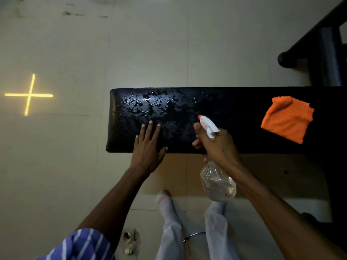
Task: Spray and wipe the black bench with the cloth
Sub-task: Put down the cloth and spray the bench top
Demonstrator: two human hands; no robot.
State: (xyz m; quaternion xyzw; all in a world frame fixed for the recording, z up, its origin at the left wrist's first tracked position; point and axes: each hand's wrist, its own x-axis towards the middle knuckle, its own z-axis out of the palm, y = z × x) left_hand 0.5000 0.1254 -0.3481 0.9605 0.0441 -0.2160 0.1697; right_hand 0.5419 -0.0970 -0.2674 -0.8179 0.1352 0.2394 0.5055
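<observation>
1 container only: clear plastic spray bottle, gripped by the right hand around the neck, fingers curled under the white trigger head. Orange-tipped nozzle aimed forward and left, over the bench. Bottle body hanging down below the wrist, tilted, see-through with a little clear liquid low inside; exact level hard to judge.

Left hand flat and open, all 5 fingers straight and spread, palm down on the near edge of the black bench, gripping nothing. Fingertips pointing away from the body, toward the wet patch.

Black padded bench lying crosswise in front of both hands, its rounded end just left of the left hand. Surface glossy and beaded with droplets and irregular pools just beyond the left hand's fingertips and ahead of the nozzle; further right, dull and dry-looking.

Orange cloth lying loosely folded on the bench top, well to the right of the right hand, touched by neither hand.

Below the hands: pale trousers and a sock with an orange stripe on a tiled floor. Striped blue sleeve on the left arm. Far left of the left hand, a glowing yellow cross on the floor. Beyond the right hand, dark frame parts.
</observation>
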